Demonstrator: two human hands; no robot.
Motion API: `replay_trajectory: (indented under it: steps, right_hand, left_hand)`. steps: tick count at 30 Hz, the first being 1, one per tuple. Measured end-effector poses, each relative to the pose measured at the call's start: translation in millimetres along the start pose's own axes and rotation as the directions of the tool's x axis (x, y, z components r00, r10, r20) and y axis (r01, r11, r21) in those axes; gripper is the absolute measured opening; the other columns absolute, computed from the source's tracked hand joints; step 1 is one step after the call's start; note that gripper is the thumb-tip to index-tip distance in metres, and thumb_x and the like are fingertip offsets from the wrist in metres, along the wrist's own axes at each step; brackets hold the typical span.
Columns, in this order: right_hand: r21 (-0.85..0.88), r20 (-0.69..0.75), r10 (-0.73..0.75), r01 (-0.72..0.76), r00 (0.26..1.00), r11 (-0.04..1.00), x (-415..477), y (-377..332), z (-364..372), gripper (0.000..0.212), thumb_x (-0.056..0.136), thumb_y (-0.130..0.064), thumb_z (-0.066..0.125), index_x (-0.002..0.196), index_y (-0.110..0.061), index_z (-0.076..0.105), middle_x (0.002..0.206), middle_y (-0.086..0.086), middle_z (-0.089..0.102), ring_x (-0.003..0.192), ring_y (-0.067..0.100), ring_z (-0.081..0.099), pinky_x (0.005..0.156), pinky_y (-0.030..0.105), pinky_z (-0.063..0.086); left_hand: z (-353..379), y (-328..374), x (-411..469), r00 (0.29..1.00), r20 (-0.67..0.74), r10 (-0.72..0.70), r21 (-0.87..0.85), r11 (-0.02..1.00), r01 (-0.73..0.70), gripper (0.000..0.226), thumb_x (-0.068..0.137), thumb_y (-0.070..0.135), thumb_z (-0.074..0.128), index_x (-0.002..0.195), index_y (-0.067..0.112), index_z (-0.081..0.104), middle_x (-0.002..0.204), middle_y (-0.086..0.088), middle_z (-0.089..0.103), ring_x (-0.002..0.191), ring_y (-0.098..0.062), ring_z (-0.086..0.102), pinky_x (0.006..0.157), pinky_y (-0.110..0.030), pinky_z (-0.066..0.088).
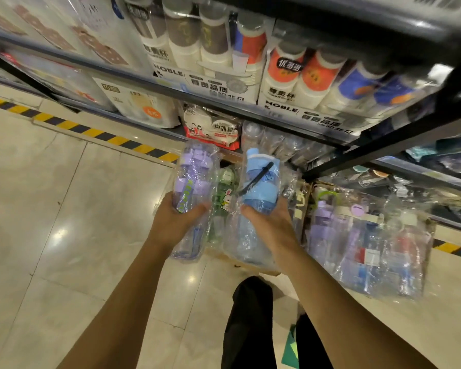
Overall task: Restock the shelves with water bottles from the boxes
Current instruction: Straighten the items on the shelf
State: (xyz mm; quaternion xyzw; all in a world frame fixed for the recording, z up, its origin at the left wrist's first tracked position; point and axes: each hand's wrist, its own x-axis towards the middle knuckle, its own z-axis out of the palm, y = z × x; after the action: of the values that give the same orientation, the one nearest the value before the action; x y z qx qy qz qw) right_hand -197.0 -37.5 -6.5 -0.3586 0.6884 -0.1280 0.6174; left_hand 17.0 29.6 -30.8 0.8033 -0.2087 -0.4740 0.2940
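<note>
Our left hand (pixel 175 222) grips the middle of a clear water bottle with a purple lid (pixel 190 179), fingers curled round its plastic wrap. Our right hand (pixel 270 222) grasps a clear bottle with a blue lid (pixel 261 182) and a black strap, also wrapped. We hold both upright, side by side, in front of the lowest shelf. Between them, lower down, stands a green bottle with a rabbit picture (pixel 222 198). To the right, more wrapped bottles (pixel 370 243) fill a cardboard box (pixel 433 230) on the floor. Clear bottles (pixel 277 141) stand on the bottom shelf. Packs of paper cups (pixel 290 83) line the shelf above. Yellow-and-black tape (pixel 91 131) crosses the pale floor tiles (pixel 51 209).
</note>
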Motion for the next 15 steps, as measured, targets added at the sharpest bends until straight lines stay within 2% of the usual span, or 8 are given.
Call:
replay_trajectory:
  steps: [5,7,9,11,13,15]
  right_hand:
    - [0.075,0.046,-0.108,0.104,0.993,0.992,-70,-48,-68,0.058,0.082,-0.024,0.084,0.128,-0.028,0.050,0.108,0.001,0.070,0.092,0.017,0.073,0.070,0.034,0.061]
    - [0.065,0.047,-0.189,0.186,0.981,0.980,-106,-71,-102,0.062,0.084,-0.021,0.083,0.132,-0.032,0.047,0.111,-0.002,0.068,0.090,0.009,0.072,0.069,0.027,0.059]
    - [0.071,0.040,-0.278,0.275,0.960,0.959,-143,-94,-139,0.064,0.086,-0.018,0.082,0.136,-0.032,0.045,0.110,-0.007,0.068,0.085,0.000,0.070,0.065,0.020,0.057]
    - [0.089,0.025,-0.371,0.368,0.928,0.926,-179,-116,-176,0.064,0.087,-0.017,0.081,0.138,-0.031,0.046,0.108,-0.014,0.070,0.093,0.000,0.070,0.071,0.021,0.058]
    - [0.095,-0.005,-0.481,0.480,0.876,0.872,-216,-140,-213,0.067,0.086,-0.023,0.082,0.141,-0.031,0.045,0.112,-0.021,0.069,0.105,0.003,0.068,0.080,0.023,0.058]
    - [0.095,-0.045,-0.588,0.590,0.807,0.802,-248,-160,-248,0.071,0.081,-0.032,0.080,0.142,-0.029,0.045,0.113,-0.027,0.067,0.107,-0.001,0.066,0.081,0.019,0.056]
  left_hand:
    - [-12,70,-74,0.997,0.019,0.080,-0.155,0.985,-0.076,0.048,0.070,0.048,0.087,0.109,0.028,0.069,0.096,0.012,0.077,0.084,-0.006,0.075,0.059,-0.012,0.053]
    - [-12,109,-110,0.988,0.055,0.141,-0.201,0.971,-0.128,0.051,0.071,0.050,0.085,0.116,0.032,0.068,0.101,0.014,0.078,0.088,-0.007,0.076,0.062,-0.013,0.055]
    - [-9,150,-146,0.969,0.092,0.228,-0.231,0.952,-0.202,0.060,0.069,0.058,0.084,0.123,0.039,0.066,0.109,0.016,0.077,0.096,-0.005,0.075,0.073,-0.020,0.059]
    - [-3,193,-182,0.952,0.101,0.289,-0.232,0.937,-0.260,0.064,0.065,0.067,0.084,0.123,0.049,0.064,0.114,0.021,0.074,0.101,-0.001,0.072,0.083,-0.029,0.057]
    - [5,236,-215,0.928,0.103,0.357,-0.239,0.915,-0.325,0.063,0.058,0.074,0.083,0.116,0.057,0.065,0.110,0.025,0.074,0.098,0.002,0.071,0.082,-0.029,0.054]
    - [14,275,-246,0.899,0.094,0.427,-0.236,0.887,-0.397,0.061,0.054,0.077,0.081,0.110,0.056,0.067,0.103,0.027,0.074,0.092,0.004,0.071,0.077,-0.026,0.052]
